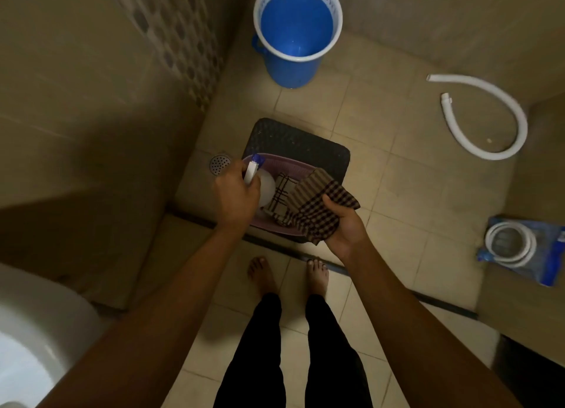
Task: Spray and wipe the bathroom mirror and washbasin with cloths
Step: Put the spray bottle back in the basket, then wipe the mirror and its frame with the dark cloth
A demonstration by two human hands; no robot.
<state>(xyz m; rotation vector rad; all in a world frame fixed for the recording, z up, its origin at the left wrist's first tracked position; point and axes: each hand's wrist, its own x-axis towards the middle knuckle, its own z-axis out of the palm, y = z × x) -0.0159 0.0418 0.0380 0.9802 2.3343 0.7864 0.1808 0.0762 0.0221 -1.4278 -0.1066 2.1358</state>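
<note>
I look down at the bathroom floor. My left hand [237,195] grips the white and blue trigger head of a translucent spray bottle [265,187], which stands in a mauve plastic basket [287,166]. My right hand [339,221] holds a dark checked cloth [318,207] over the basket's right side. A second, lighter checked cloth [281,193] lies inside the basket. The white washbasin [33,331] shows at the bottom left corner. No mirror is in view.
The basket rests on a dark square stool [305,140]. A blue bucket [298,31] stands behind it, a floor drain [219,164] to its left. A white hose [489,117] lies at the right, a packaged coiled hose [519,245] lower right. My bare feet [287,276] stand close by.
</note>
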